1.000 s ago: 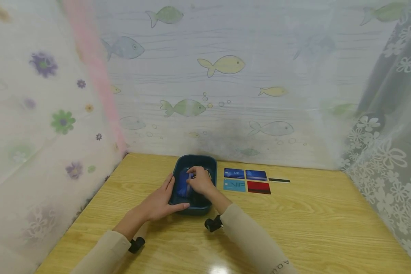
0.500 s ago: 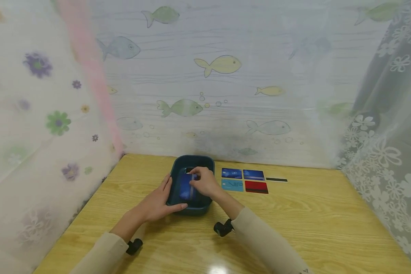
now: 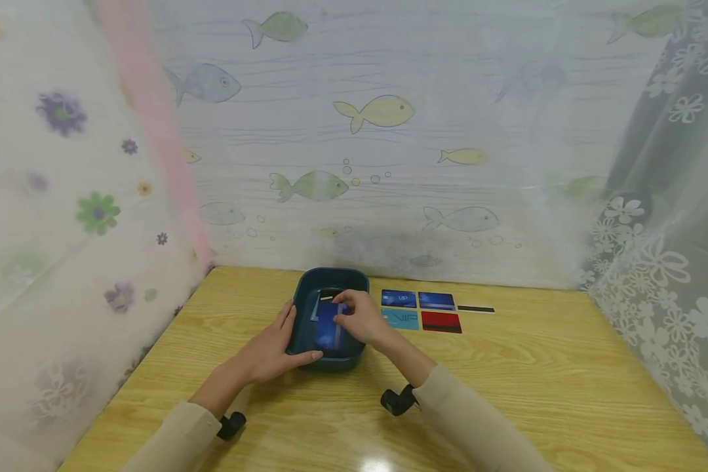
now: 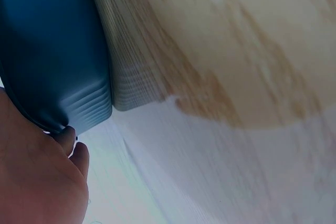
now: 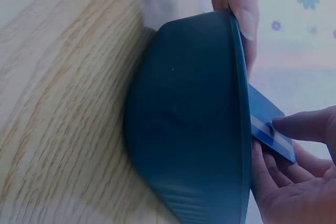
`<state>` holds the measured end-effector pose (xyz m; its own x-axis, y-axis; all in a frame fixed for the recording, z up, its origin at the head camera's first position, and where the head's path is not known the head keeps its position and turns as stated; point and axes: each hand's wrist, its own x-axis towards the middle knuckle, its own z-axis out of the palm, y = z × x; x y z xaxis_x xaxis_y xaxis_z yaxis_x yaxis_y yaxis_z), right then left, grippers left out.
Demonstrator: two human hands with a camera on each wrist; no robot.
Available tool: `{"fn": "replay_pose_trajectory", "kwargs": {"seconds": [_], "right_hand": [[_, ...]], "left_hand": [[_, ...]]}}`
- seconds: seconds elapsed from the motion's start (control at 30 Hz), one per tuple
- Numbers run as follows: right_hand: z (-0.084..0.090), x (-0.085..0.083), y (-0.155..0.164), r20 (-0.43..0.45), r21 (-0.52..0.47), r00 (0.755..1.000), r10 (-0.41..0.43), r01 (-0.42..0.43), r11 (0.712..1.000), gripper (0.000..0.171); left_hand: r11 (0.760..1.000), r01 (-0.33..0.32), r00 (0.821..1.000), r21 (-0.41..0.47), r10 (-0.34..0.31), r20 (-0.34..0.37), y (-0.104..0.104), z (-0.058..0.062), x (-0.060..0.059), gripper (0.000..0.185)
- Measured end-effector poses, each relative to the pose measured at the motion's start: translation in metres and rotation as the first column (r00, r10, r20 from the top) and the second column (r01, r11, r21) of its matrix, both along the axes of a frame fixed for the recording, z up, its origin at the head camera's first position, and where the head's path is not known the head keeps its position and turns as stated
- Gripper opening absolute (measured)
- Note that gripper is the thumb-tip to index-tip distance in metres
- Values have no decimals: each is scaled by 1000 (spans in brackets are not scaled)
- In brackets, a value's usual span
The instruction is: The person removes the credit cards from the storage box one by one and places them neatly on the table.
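A dark teal plastic box stands on the table. My left hand holds it at the near left corner, thumb over the front rim and fingers along the left side. Over the box, my right hand pinches a blue card with a pale stripe by its right side. The right wrist view shows the thumb on one face of this card and fingers behind it, part of it hidden by the box wall. Beneath it in the box, a dark card and a light blue edge peek out.
Right of the box lie a blue VIP card, a blue striped card, a light blue VIP card and a red card with a black stripe. A thin black strip lies farther right. A fish-print curtain hangs behind the table.
My right hand has drawn the blue card a little to the right and toward me, uncovering more of the cards beneath. The left hand keeps its hold on the box.
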<state>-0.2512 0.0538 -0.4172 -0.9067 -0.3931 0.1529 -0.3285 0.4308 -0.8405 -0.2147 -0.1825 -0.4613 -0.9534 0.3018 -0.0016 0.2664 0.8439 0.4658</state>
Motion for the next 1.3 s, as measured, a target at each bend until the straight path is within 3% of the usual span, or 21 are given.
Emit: {"fn": "replay_pose_trajectory", "kwargs": {"seconds": [0.23, 0.6, 0.83, 1.3], "right_hand": [[1, 4, 10, 20, -49, 999, 34, -33, 998, 28], [-7, 14, 33, 76, -69, 997, -16, 22, 997, 31], [-3, 16, 48, 89, -121, 996, -27, 38, 992, 37], [-4, 15, 65, 72, -117, 996, 60, -51, 992, 37]], "left_hand": [[1000, -5, 1000, -12, 5, -4, -3, -2, -1, 127], [1000, -4, 1000, -2, 4, 2, 1, -7, 4, 127], [1000, -4, 1000, -6, 4, -7, 2, -2, 3, 128], [1000, -7, 1000, -22, 6, -19, 0, 0, 1, 127]]}}
